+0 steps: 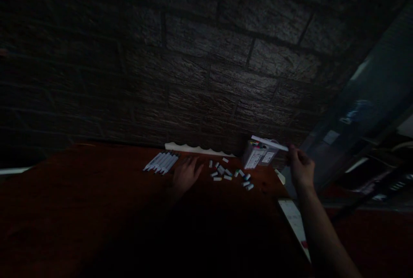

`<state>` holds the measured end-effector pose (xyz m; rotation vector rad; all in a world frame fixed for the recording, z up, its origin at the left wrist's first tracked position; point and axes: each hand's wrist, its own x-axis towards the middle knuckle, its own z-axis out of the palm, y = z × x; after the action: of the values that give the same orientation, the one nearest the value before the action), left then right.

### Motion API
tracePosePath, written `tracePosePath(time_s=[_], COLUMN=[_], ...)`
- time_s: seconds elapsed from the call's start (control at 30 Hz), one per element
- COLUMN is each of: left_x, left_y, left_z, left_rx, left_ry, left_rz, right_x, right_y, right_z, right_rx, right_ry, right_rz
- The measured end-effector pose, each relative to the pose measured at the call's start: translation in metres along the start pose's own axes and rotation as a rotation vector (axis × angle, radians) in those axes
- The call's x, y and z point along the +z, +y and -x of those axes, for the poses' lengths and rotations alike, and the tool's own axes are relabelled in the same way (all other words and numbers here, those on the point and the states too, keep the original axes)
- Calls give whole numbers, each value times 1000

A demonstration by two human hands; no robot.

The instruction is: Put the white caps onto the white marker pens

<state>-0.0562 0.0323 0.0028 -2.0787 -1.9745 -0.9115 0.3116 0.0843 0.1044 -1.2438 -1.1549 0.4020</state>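
The scene is dim. My right hand is raised near the table's right corner, its fingers pinched on a white marker held level above a small clear box of markers. My left hand lies flat on the reddish-brown table, fingers stretched out. It rests between a neat row of white markers on its left and several loose marker caps scattered on its right.
A dark brick-pattern wall rises right behind the table. A white scalloped strip lies along the table's back edge. White sheets hang at the right edge. Dark clutter and a glass panel stand to the right.
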Motion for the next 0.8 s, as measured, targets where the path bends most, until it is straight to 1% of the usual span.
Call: tracePosePath(time_s=[0.07,0.13,0.17,0.23,0.33,0.43,0.5,0.53,0.57,0.67,0.7,0.73,0.77,0.8], left_x=[-1,-2,-3,-3,-4,-4,-5,-5,-5,-5,-5,-4,-3,-2], left_y=[-5,-7,-7,-6,-6,-7,-8,-9,-9,-7,-7,-6,-6,-7], left_z=[-3,-4,-4,-3,-3,-4,-5,-6,-6,-7,-8,-8,-9,-9], left_rx=[-13,-38,-58,-85,-105,-112,-112,-109,-110,-109,-106,-102,-97,-93], left_ry=[-25,-58,-78,-128,-194,-247,-281,-295,-304,-324,-326,-328,-329,-332], left_rz=[-105,-178,-200,-217,-211,-226,-238,-241,-241,-227,-218,-209,-196,-178], right_x=[-19,-27,-27,-18,12,44,58,62,64,61,61,61,63,67], right_y=[-8,-16,-20,-28,-38,-45,-45,-44,-41,-27,-22,-16,-11,-5], right_z=[-25,-44,-51,-60,-67,-70,-71,-71,-69,-53,-42,-29,-14,3], right_rx=[-107,-195,-232,-301,-386,-430,-438,-430,-426,-394,-385,-379,-376,-371], right_ry=[21,-40,-88,-188,-289,-380,-489,-509,-500,-300,-237,-204,-185,-196], right_rz=[229,490,602,766,895,928,952,951,933,761,692,628,570,511])
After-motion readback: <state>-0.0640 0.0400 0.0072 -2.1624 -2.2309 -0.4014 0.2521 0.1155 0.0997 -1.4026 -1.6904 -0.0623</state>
